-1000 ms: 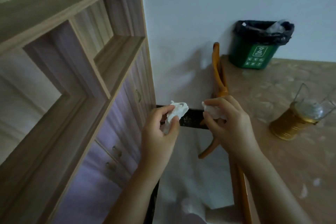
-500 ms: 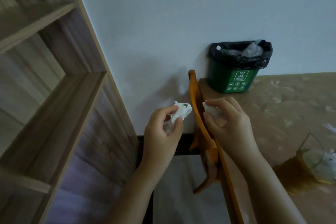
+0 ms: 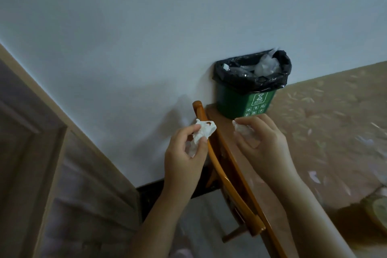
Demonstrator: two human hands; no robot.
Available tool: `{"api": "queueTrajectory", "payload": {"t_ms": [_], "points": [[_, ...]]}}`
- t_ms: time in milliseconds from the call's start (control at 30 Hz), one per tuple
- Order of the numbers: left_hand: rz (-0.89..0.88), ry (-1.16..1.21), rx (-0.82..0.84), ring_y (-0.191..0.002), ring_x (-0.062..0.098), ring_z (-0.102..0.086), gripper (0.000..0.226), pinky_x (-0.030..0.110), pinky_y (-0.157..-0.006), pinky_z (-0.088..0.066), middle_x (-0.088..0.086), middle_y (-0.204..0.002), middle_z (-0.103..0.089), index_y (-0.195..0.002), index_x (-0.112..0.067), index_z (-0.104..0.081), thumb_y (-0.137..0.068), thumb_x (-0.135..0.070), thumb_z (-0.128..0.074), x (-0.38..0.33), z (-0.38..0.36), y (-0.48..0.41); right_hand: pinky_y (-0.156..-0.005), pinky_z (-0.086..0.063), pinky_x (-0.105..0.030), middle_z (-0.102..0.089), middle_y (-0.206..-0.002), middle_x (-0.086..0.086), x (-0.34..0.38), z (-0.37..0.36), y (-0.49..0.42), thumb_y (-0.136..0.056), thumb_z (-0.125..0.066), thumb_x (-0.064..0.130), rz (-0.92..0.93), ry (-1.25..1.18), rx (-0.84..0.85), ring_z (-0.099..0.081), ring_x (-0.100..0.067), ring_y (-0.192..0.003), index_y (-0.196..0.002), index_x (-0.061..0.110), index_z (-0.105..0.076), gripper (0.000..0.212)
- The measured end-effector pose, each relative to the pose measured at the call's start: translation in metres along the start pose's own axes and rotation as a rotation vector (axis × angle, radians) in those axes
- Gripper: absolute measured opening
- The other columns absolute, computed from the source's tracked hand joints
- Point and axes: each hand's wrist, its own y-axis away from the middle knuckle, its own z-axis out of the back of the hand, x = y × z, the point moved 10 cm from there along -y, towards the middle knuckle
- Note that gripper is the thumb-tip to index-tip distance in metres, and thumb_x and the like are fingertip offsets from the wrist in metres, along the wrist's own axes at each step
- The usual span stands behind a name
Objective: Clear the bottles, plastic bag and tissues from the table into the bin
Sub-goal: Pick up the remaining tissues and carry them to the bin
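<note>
A small green bin (image 3: 245,100) with a black liner stands on the table's far left corner against the white wall. Clear plastic, a bag and what looks like bottles, fills its top (image 3: 263,67). My left hand (image 3: 186,153) is shut on a crumpled white tissue (image 3: 201,134), held left of the table edge, below and left of the bin. My right hand (image 3: 261,140) is shut on a second crumpled tissue (image 3: 243,130), just in front of the bin over the table.
The table (image 3: 326,132) has a tan patterned cloth. An orange wooden chair back (image 3: 228,176) runs along its left edge, between my hands. A wooden shelf unit (image 3: 41,153) stands at the left. A blurred golden object (image 3: 377,209) sits at the right edge.
The view has swung right and up; the shelves slid out to the left. The bin now looks closer and both hands, still gripping their tissues, are nearer to it.
</note>
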Motion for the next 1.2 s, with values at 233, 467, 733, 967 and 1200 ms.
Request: {"api": "queueTrajectory", "payload": {"t_ms": [233, 467, 733, 967, 1200], "points": [[-0.06, 0.081, 0.128, -0.093, -0.009, -0.054, 0.022, 0.002, -0.07, -0.041, -0.017, -0.097, -0.058, -0.105, -0.018, -0.061, -0.085, -0.009, -0.062, 0.032, -0.009, -0.1, -0.074, -0.041, -0.011, -0.056, -0.092, 0.003, -0.003, -0.039, -0.068, -0.078, -0.066, 0.004, -0.076, 0.058, -0.11, -0.049, -0.002, -0.081, -0.096, 0.01, -0.064, 0.02], [-0.121, 0.155, 0.262, -0.095, -0.005, -0.054, 0.027, 0.003, -0.073, -0.04, -0.014, -0.098, -0.059, -0.105, -0.015, -0.062, -0.079, -0.022, -0.056, 0.041, -0.044, -0.17, -0.073, -0.041, -0.011, -0.058, -0.091, 0.001, -0.021, -0.043, -0.107, -0.077, -0.067, 0.002, -0.168, 0.133, -0.214, -0.051, -0.003, -0.082, -0.096, 0.011, -0.064, 0.021], [-0.2, 0.141, 0.351, -0.093, -0.012, -0.051, 0.022, 0.001, -0.071, -0.039, -0.011, -0.098, -0.057, -0.108, -0.014, -0.061, -0.085, -0.013, -0.061, 0.051, -0.1, -0.222, -0.072, -0.037, -0.005, -0.058, -0.09, 0.0, -0.073, -0.043, -0.147, -0.078, -0.067, 0.005, -0.254, 0.2, -0.255, -0.05, -0.002, -0.086, -0.096, 0.012, -0.064, 0.02], [-0.298, 0.112, 0.424, -0.088, -0.008, -0.053, 0.023, 0.0, -0.073, -0.038, -0.005, -0.099, -0.057, -0.106, -0.008, -0.061, -0.083, -0.008, -0.063, 0.036, -0.17, -0.266, -0.068, -0.036, -0.003, -0.057, -0.089, -0.001, -0.131, -0.022, -0.186, -0.077, -0.068, 0.004, -0.309, 0.267, -0.318, -0.05, -0.007, -0.075, -0.095, 0.008, -0.064, 0.019], [-0.314, 0.05, 0.457, -0.085, 0.004, -0.053, 0.028, 0.002, -0.074, -0.038, 0.0, -0.098, -0.059, -0.104, -0.006, -0.062, -0.081, -0.021, -0.058, 0.04, -0.242, -0.3, -0.069, -0.036, -0.008, -0.055, -0.091, 0.003, -0.184, -0.021, -0.212, -0.079, -0.067, 0.01, -0.372, 0.264, -0.312, -0.049, -0.008, -0.081, -0.098, 0.011, -0.063, 0.019]]}}
